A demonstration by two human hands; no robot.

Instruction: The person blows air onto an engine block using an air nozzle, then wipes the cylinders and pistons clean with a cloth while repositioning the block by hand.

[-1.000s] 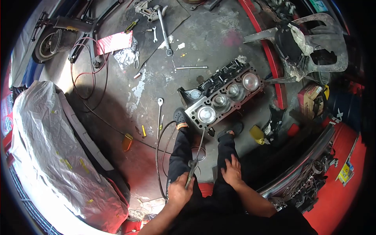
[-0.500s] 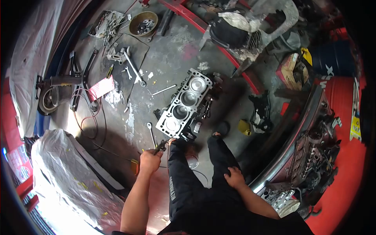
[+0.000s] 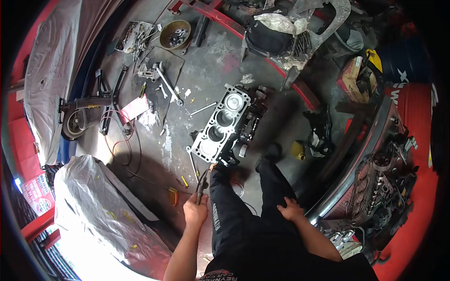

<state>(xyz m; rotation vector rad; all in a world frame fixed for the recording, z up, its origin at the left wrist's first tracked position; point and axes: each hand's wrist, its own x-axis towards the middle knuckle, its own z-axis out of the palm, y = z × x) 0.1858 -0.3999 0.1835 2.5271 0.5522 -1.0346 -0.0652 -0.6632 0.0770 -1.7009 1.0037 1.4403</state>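
- The concrete floor [image 3: 220, 63] bears everything here; from where the person looks, the scene has swung round over the past second.
- The engine block [image 3: 221, 125] sits on that floor, cylinder openings upward, its near end just beyond the person's left foot. It lies ahead of both hands and between them sideways, nearer the left; neither touches it.
- The left leg [image 3: 229, 196] now has the left hand outside it; a second ago that hand was between the legs.
- The right hand [image 3: 290, 209] rests on the right thigh as before, fingers loosely bent, holding nothing I can see.
- The left hand [image 3: 195, 209] is closed round a slim dark tool [image 3: 201, 189], pointing forward. Earlier its shaft reached the block's near edge; now its end is hard to pick out by the ankle. I'd judge work on the block is broken off for the moment.
- A wrench [image 3: 192, 161] lies just left of the block's near end.
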